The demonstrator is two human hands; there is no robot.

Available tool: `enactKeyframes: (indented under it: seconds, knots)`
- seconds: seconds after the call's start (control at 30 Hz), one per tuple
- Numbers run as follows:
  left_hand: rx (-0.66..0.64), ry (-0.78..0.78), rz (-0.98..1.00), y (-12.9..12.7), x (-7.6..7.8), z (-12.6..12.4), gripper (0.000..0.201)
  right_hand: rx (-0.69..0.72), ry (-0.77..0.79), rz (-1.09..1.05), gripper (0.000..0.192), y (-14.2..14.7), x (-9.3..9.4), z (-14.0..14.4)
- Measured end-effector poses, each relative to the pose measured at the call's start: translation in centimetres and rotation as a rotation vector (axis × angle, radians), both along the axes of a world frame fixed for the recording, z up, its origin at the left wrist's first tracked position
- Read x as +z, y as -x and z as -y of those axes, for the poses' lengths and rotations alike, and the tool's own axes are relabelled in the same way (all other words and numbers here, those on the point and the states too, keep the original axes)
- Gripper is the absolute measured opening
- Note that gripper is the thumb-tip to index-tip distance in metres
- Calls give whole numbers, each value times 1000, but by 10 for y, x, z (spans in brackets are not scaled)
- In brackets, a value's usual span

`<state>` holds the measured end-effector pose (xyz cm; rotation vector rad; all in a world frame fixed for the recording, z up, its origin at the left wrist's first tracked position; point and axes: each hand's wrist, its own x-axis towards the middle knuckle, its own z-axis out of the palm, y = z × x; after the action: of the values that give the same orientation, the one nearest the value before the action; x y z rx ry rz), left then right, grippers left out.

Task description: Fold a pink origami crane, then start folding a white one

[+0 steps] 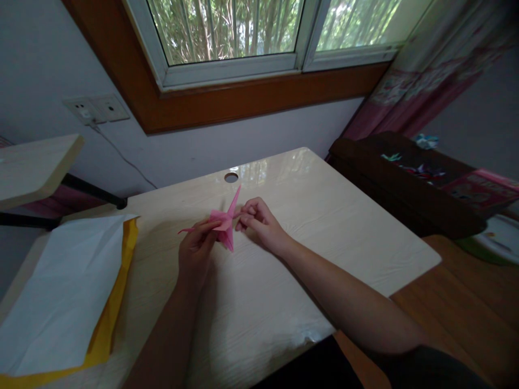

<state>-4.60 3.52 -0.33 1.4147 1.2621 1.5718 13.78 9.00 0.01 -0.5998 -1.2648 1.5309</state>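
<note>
A pink folded paper crane [226, 231] is held just above the desk, its thin points sticking out to the left and up. My left hand [195, 249] grips its body between thumb and fingers from the left. From the right, my right hand [261, 222] has its thumb and index finger pinched together at the crane's near-right tip. Those fingertips hide the very end of that tip.
White paper [68, 292] lies over a yellow sheet [119, 281] on the desk [324, 216], left. A raised shelf [40, 162] stands behind them. At right, a dark cabinet [389, 194] carries small colourful folded pieces [424, 172]. A cable hole [231, 177] is near the far edge.
</note>
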Motion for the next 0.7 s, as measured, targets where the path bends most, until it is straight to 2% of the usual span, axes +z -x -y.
enactKeyframes:
  seconds: [0.13, 0.23, 0.37, 0.53, 0.7]
  knots:
    - [78, 54, 24, 1, -1, 0, 22, -12, -128, 100, 31, 0, -1, 3]
    - [73, 60, 37, 1, -3, 0, 24, -2, -224, 220, 33, -1, 1, 2]
    - [41, 50, 45, -1, -6, -1, 23, 31, -334, 333, 21, -3, 2, -2]
    - [0, 34, 18, -3, -6, 0, 20, 2, -229, 289, 15, -2, -4, -5]
    - [1, 51, -30, -6, 0, 4, 19, -65, -158, 293, 23, 0, -6, -5]
